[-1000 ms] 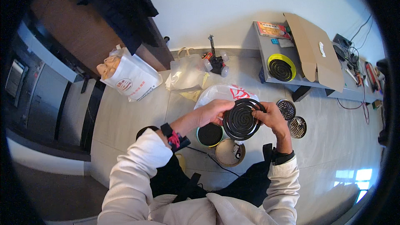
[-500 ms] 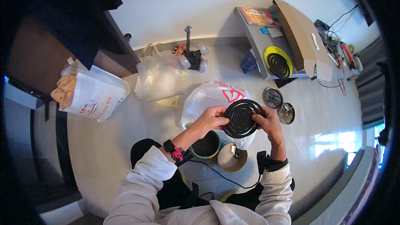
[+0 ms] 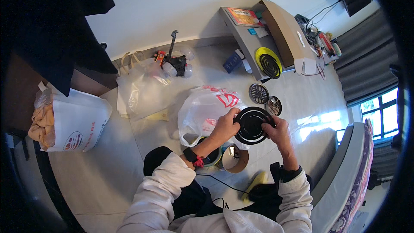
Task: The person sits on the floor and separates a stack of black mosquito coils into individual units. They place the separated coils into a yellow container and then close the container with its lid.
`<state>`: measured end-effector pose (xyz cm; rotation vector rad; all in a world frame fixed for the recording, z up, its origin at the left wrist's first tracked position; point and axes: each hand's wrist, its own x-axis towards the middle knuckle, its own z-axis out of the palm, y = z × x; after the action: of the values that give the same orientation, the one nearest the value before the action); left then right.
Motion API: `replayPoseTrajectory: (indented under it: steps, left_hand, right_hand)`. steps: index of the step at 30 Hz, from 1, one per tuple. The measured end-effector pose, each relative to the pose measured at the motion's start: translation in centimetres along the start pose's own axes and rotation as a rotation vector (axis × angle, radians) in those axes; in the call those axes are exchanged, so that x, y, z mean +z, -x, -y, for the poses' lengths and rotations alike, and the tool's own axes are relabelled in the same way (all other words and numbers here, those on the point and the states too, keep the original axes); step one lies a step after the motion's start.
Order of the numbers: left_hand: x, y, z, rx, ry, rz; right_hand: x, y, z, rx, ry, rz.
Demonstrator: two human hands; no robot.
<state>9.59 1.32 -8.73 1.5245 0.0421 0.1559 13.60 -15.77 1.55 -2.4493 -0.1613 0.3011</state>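
Observation:
A black mosquito coil, apparently a nested pair or stack, is held up flat between both hands above the floor. My left hand pinches its left edge, thumb near the rim. On the right edge, my right hand is closed, with its thumb and fingers reaching over the inner rings. Beneath the coil lies a white plastic bag with red print. A dark green-rimmed round tin, partly covered by my left wrist, stands beside a round tan container with a shiny metal piece inside.
Two round perforated metal coil holders lie ahead to the right. Another black coil rests on a yellow plate on the grey low table, beside an open cardboard box. Clear bags and a white sack are left. A cable crosses near my feet.
My view has turned right, so the surroundings shift left. The coil is tilted differently, and its spiral shows less distinctly. Both hands still hold it; my right fingers reach over its inner rings.

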Motion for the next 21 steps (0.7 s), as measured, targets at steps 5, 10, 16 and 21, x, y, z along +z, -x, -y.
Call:
replayPoseTrajectory:
  steps: [5,10,16,21]
  left_hand:
    - [0.5,0.1,0.2,-0.328,0.347,0.291]
    - [1.2,0.7,0.2,-0.534,0.516,0.432]
    - [1.4,1.2,0.9,-0.774,0.895,0.615]
    - [2.7,1.8,1.2,-0.770,0.700,0.651]
  right_hand:
    - [-0.4,1.0,-3.1,0.061,-0.132,0.070]
    - [-1.5,1.2,-5.4,0.048,-0.225,0.194]
    - [-1.2,0.9,-7.7,0.079,-0.391,0.307]
    - [-1.2,1.8,-8.5,-0.005,-0.276,0.381]
